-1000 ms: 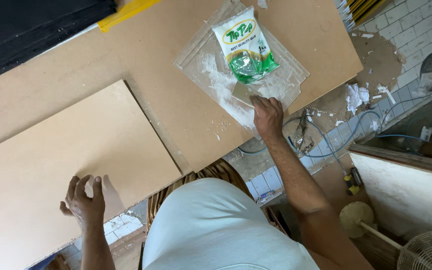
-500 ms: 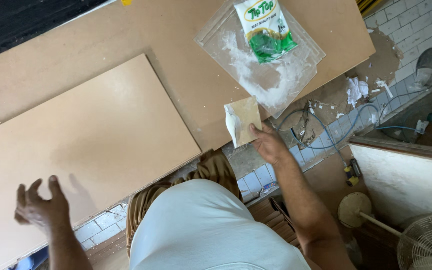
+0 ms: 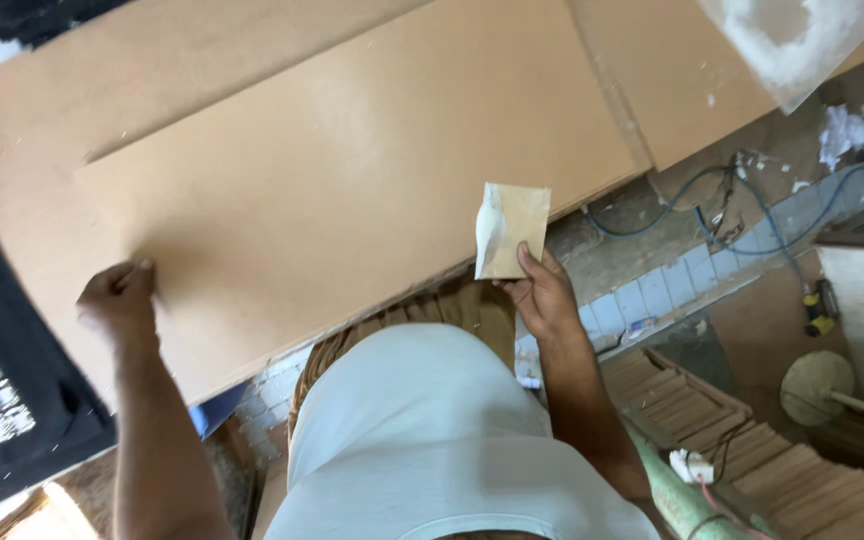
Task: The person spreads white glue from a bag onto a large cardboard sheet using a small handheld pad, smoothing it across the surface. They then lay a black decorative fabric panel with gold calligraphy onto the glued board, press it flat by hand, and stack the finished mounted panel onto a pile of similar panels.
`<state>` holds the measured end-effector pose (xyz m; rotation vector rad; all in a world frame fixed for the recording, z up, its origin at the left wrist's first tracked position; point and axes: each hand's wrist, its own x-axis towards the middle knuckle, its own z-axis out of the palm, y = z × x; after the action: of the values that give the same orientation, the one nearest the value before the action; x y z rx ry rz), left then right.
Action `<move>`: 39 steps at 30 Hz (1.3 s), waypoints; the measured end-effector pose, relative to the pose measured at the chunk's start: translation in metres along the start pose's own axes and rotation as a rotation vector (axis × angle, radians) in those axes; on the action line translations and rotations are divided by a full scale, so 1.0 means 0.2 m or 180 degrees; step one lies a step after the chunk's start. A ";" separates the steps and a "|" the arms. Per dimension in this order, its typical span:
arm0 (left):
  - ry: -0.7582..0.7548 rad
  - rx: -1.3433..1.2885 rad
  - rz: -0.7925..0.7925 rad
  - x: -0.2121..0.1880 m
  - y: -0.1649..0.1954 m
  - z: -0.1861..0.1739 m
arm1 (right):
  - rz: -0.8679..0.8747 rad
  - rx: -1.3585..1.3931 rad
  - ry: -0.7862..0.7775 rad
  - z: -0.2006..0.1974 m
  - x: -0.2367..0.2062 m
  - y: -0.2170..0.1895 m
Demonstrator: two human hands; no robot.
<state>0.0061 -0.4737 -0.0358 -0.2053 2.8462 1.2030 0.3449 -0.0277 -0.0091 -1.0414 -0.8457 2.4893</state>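
Right hand (image 3: 542, 298) gripping small card (image 3: 510, 230), left hand (image 3: 118, 300) on board (image 3: 352, 190)

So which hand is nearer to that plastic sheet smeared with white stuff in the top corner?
The right hand. It holds a small tan card below and left of the plastic sheet. The left hand rests far across the board.

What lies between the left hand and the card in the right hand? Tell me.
In the head view, only the bare face of the pale board lies between the left hand and the small tan card pinched by the right hand.
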 end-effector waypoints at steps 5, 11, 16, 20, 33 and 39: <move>-0.0351 -0.0541 -0.0466 0.02 0.02 -0.09 | -0.0678 -0.1496 0.0063 0.31 -0.17 0.27; -0.0726 -0.0629 -0.0647 0.10 -0.08 -0.14 | -0.3137 -0.5195 0.0038 0.53 -0.11 0.61; -0.0857 -0.0644 -0.0689 0.16 -0.16 -0.18 | -0.3739 -0.6075 -0.0488 0.62 -0.29 1.02; -0.0964 -0.0644 -0.0636 0.20 -0.19 -0.20 | -0.3634 -0.6164 -0.0835 0.63 -0.45 1.05; -0.0920 -0.0757 -0.0175 0.24 -0.35 -0.20 | -0.3425 -0.5674 -0.2133 1.19 -0.51 1.33; -0.0798 -0.0902 -0.0124 0.24 -0.37 -0.21 | -0.3465 -0.5582 -0.2135 1.35 -0.46 1.39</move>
<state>-0.0311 -0.5604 -0.0645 -0.1092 2.4444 1.5027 0.1963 -0.3965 0.0180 0.2551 -2.8181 0.6582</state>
